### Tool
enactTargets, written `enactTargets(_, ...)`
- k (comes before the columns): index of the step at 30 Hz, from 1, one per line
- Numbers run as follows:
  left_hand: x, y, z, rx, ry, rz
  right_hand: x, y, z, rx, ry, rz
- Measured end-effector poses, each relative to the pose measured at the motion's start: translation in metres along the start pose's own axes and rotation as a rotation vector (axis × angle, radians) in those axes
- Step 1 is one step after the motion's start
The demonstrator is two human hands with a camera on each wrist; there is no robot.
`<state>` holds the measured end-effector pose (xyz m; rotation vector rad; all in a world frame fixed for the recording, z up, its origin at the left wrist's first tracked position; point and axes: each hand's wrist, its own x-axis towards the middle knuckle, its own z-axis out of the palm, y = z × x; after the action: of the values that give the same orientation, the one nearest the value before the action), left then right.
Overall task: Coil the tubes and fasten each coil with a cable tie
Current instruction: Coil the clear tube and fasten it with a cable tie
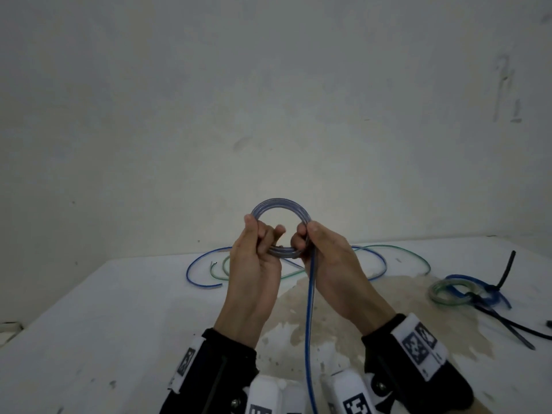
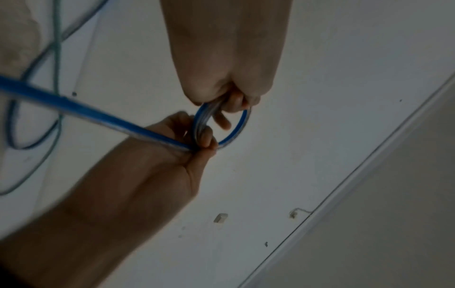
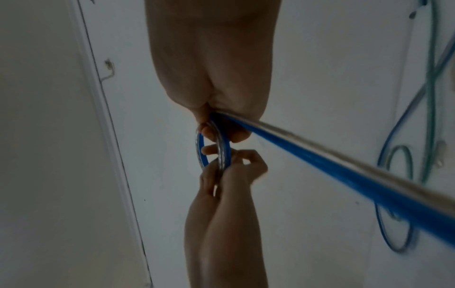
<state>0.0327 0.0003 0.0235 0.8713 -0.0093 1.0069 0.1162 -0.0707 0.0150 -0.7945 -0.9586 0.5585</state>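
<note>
A small coil of blue tube (image 1: 280, 204) is held up above the white table (image 1: 119, 309). My left hand (image 1: 263, 234) grips the coil's left side, fingers curled through the ring. My right hand (image 1: 304, 237) grips its right side. The tube's free tail (image 1: 309, 309) runs from the right hand down toward me. In the left wrist view the left hand (image 2: 234, 101) and right hand (image 2: 197, 144) both pinch the coil (image 2: 237, 128). The right wrist view shows the coil (image 3: 224, 148) between the right hand (image 3: 216, 124) and the left hand (image 3: 234, 169).
Loose blue tube (image 1: 191, 271) and loose green tube (image 1: 400, 249) lie in loops at the table's back. At the right lie a greenish coil (image 1: 442, 294) and a blue coil (image 1: 475, 282) bound with black cable ties (image 1: 507, 268). A brownish stain (image 1: 298, 324) marks the table's middle.
</note>
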Motion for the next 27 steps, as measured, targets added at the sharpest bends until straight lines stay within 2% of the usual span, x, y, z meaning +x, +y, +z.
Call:
enactTargets(6,0.003,0.012,-0.009,0.055,-0.178,-0.198,0.004,-0.022,-0.02,-0.231,-0.082,0.035)
enactTargets(12,0.006,0.015,-0.01,0.224,-0.238,-0.163,0.002,-0.032,-0.021,-0.382,-0.117,0.069)
enactTargets(14,0.005,0.015,-0.007,0.212,-0.216,-0.127,0.001,-0.028,-0.017,-0.354,-0.077,0.042)
enactTargets(19,0.004,0.011,0.003,0.005,-0.056,-0.012,-0.001,-0.007,0.003,-0.285,0.033,-0.019)
enactTargets(23,0.002,0.01,0.004,-0.084,0.035,0.051,-0.005,0.008,0.011,-0.439,0.055,-0.104)
enactTargets(27,-0.003,-0.002,0.008,-0.103,0.034,0.004,-0.004,0.002,0.006,-0.555,0.117,-0.201)
